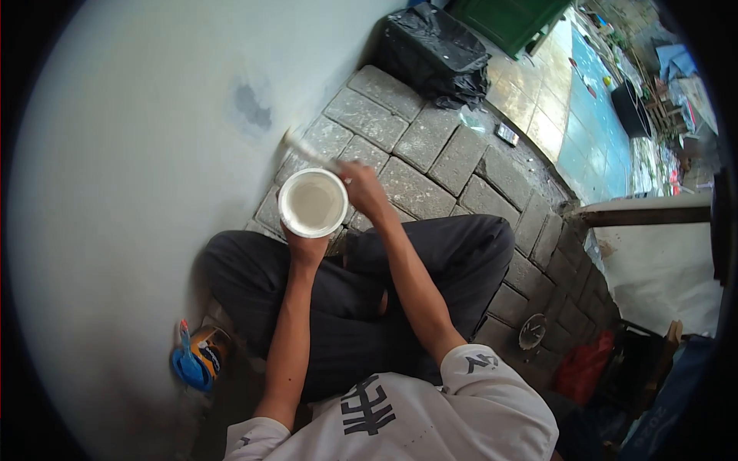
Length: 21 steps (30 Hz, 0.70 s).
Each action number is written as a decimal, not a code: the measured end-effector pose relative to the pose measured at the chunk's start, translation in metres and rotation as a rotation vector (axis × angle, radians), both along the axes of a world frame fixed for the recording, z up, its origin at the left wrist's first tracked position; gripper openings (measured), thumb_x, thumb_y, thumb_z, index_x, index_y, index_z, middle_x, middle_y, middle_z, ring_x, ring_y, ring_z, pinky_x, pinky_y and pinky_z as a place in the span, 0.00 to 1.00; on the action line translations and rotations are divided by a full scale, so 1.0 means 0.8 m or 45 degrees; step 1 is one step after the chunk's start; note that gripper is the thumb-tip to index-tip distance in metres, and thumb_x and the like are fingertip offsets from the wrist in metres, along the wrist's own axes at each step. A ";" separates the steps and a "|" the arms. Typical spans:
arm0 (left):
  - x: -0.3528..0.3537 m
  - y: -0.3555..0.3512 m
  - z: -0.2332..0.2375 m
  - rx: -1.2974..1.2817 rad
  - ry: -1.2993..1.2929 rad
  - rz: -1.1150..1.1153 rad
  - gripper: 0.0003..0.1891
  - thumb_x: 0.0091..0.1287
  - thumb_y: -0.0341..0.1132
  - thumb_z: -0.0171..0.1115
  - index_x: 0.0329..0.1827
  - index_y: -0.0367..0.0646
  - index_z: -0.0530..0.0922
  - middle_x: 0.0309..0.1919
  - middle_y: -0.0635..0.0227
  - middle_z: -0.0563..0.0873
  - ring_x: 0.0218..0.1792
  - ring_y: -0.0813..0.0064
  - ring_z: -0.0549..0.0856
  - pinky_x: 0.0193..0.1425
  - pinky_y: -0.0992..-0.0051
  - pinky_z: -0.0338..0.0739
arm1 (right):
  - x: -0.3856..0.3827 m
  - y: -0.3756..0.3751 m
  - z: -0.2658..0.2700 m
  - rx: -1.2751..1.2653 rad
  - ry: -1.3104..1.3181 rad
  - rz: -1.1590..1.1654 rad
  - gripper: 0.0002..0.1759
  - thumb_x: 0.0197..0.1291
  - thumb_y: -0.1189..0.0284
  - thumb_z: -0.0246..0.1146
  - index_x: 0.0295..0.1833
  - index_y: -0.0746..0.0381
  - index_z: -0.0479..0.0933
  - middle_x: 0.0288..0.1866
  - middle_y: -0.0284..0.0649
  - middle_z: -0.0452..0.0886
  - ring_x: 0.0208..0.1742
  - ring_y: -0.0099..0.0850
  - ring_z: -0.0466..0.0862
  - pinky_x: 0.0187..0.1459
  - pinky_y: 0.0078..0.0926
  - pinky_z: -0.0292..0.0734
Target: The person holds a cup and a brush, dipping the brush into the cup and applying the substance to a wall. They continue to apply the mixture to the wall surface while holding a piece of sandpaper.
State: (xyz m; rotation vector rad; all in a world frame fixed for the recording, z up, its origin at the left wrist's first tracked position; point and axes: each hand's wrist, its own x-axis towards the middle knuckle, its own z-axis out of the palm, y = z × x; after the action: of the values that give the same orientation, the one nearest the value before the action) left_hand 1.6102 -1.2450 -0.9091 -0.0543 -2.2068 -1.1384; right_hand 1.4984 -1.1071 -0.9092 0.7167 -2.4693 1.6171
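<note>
My left hand (309, 247) is wrapped round the lower side of a round tub (283, 201) with a white rim. Pale, creamy paint (311, 203) shows inside it. Just past the tub, my right hand (361, 188) grips the handle of a paintbrush (311, 152), which is slightly blurred. The brush points away to the left, its tip close to the foot of the whitish wall (154, 154). A darker grey patch (254, 107) marks the wall above the brush tip.
Grey paving blocks (419, 184) form the ground around my crossed legs. A black plastic bag (434, 54) lies ahead by the wall, with a green container (511, 23) behind it. A blue and orange can (201, 357) stands at left; a glass dish (532, 332) sits at right.
</note>
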 end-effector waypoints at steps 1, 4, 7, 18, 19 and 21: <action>0.001 0.002 0.002 0.115 -0.063 -0.037 0.38 0.53 0.26 0.82 0.68 0.35 0.74 0.60 0.52 0.82 0.61 0.51 0.83 0.67 0.56 0.76 | -0.002 0.003 0.000 -0.007 0.001 -0.027 0.14 0.64 0.74 0.69 0.54 0.65 0.85 0.37 0.57 0.86 0.39 0.55 0.84 0.44 0.50 0.78; -0.003 0.012 0.029 -0.105 0.080 0.105 0.25 0.56 0.28 0.83 0.56 0.36 0.82 0.49 0.62 0.89 0.49 0.66 0.88 0.57 0.66 0.81 | -0.015 0.011 0.003 0.030 0.097 0.175 0.15 0.61 0.78 0.70 0.54 0.63 0.86 0.37 0.52 0.88 0.36 0.47 0.88 0.40 0.41 0.81; -0.002 0.010 0.025 -0.156 0.049 0.112 0.25 0.56 0.28 0.84 0.56 0.37 0.82 0.49 0.62 0.89 0.48 0.67 0.88 0.57 0.66 0.81 | -0.059 0.025 0.019 -0.060 0.006 -0.067 0.13 0.63 0.76 0.69 0.53 0.64 0.84 0.36 0.54 0.87 0.33 0.48 0.88 0.36 0.41 0.79; 0.003 0.008 0.019 -0.215 -0.074 0.114 0.24 0.58 0.30 0.83 0.55 0.36 0.82 0.47 0.63 0.89 0.46 0.67 0.88 0.55 0.66 0.82 | -0.053 0.002 0.002 -0.126 -0.055 -0.200 0.09 0.65 0.73 0.69 0.48 0.65 0.84 0.30 0.53 0.84 0.29 0.49 0.85 0.32 0.42 0.76; 0.003 0.007 0.020 -0.212 -0.087 0.105 0.24 0.58 0.31 0.83 0.55 0.36 0.82 0.47 0.63 0.89 0.46 0.67 0.87 0.56 0.66 0.81 | -0.048 0.011 0.018 -0.091 -0.170 -0.060 0.09 0.65 0.72 0.70 0.47 0.64 0.85 0.31 0.51 0.86 0.29 0.47 0.84 0.33 0.40 0.77; -0.003 0.009 0.025 -0.217 -0.097 0.081 0.24 0.58 0.31 0.82 0.55 0.36 0.82 0.47 0.62 0.89 0.46 0.67 0.87 0.56 0.66 0.81 | -0.056 0.032 0.034 -0.051 -0.142 0.098 0.10 0.65 0.71 0.70 0.48 0.64 0.85 0.32 0.51 0.86 0.29 0.46 0.84 0.34 0.38 0.78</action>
State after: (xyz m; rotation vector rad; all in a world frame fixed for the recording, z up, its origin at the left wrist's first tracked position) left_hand 1.6080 -1.2380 -0.8891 -0.0127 -2.3513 -0.9300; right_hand 1.4537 -1.0813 -0.8823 0.7449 -2.5060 1.7747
